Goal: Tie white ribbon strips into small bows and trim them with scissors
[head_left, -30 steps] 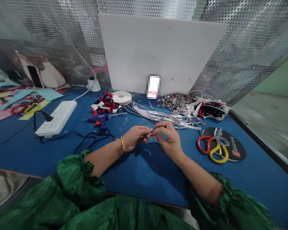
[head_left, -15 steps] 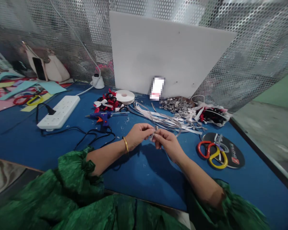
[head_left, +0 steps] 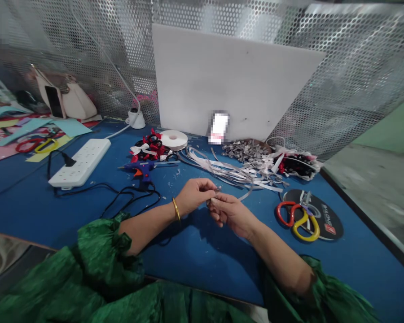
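A small grey ribbon [head_left: 218,190] was pinched between the fingertips of the left hand [head_left: 195,196] and the right hand [head_left: 234,214], which were held together above the middle of the surface [head_left: 202,264]. Both were closed on it; most of it was hidden by the fingers, so its shape could not be told. A gold bangle [head_left: 176,209] was worn on the left wrist. Beyond the hands, pale strips [head_left: 222,167] were spread in a tangle, with grey pieces [head_left: 245,150] heaped behind them. To the left, a blue glue gun [head_left: 143,168] was laid near a cluster of red and white bows [head_left: 144,151] and a white roll [head_left: 174,142]. Farther left, a black plug [head_left: 68,159] was fitted into a power strip [head_left: 87,157]. On the right, red-and-yellow-handled scissors [head_left: 306,227] were laid partly over a dark disc [head_left: 335,223]. A lit phone [head_left: 219,128] was propped against a white board [head_left: 235,80] at the back.
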The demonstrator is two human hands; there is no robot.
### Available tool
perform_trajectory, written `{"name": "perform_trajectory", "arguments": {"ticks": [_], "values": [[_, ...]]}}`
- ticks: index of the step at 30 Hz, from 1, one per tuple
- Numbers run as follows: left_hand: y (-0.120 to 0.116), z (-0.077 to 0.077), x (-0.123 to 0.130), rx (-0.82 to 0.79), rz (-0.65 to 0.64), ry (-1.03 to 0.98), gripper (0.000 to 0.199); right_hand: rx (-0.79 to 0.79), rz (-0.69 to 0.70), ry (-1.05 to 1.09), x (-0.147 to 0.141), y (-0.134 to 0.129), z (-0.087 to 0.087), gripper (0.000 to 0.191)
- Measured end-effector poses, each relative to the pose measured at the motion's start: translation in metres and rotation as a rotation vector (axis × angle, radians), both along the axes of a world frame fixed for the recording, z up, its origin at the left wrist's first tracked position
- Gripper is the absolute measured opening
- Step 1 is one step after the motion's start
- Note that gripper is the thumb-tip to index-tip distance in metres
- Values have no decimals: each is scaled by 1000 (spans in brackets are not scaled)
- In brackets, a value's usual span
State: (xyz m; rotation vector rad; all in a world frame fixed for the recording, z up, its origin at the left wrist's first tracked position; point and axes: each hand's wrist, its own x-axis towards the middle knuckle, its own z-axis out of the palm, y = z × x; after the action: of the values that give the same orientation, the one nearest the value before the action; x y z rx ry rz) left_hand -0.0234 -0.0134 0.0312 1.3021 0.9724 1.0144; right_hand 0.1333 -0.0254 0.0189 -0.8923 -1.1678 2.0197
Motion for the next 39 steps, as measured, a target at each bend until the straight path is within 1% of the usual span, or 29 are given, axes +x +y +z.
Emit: {"name": "perform_trajectory", "arguments": {"ticks": [5, 11, 13, 14, 18, 21, 23, 25, 27, 29, 33, 36, 39], "values": [[0, 1, -1, -48, -14, -26, 14, -78, -32, 30, 0, 1, 0, 28], [-1, 0, 2, -32, 45, 7, 12, -192, -87, 52, 2, 5, -2, 28], [-1, -2, 2, -39, 47, -2, 14, -166, -98, -1, 2, 6, -5, 29], [0, -3, 2, -48, 45, -12, 15, -130, -108, -36, 2, 7, -6, 29], [0, -4, 1, -104, 24, -55, 21, 86, -116, -143, 2, 9, -9, 25], [-1, -4, 1, -115, 8, -45, 23, 185, -118, -180, -1, 7, -6, 26], [-1, -5, 2, -85, 23, -11, 22, 188, -154, -183, -4, 5, -3, 27], [0, -8, 2, -36, 41, 42, 21, 157, -187, -178, -5, 4, -2, 25], [0, -10, 3, 18, 52, 103, 18, 139, -194, -194, -6, 3, -3, 19], [1, -12, 3, 52, 61, 140, 17, 165, -197, -227, -6, 4, -6, 15], [3, -10, 2, 76, 60, 91, 18, 203, -182, -267, -6, 4, -7, 18], [3, -9, 2, 77, 58, 27, 19, 161, -150, -234, -8, 2, -5, 18], [4, -9, 2, 48, 77, 14, 18, 130, -143, -192, -9, 0, -5, 19]]}}
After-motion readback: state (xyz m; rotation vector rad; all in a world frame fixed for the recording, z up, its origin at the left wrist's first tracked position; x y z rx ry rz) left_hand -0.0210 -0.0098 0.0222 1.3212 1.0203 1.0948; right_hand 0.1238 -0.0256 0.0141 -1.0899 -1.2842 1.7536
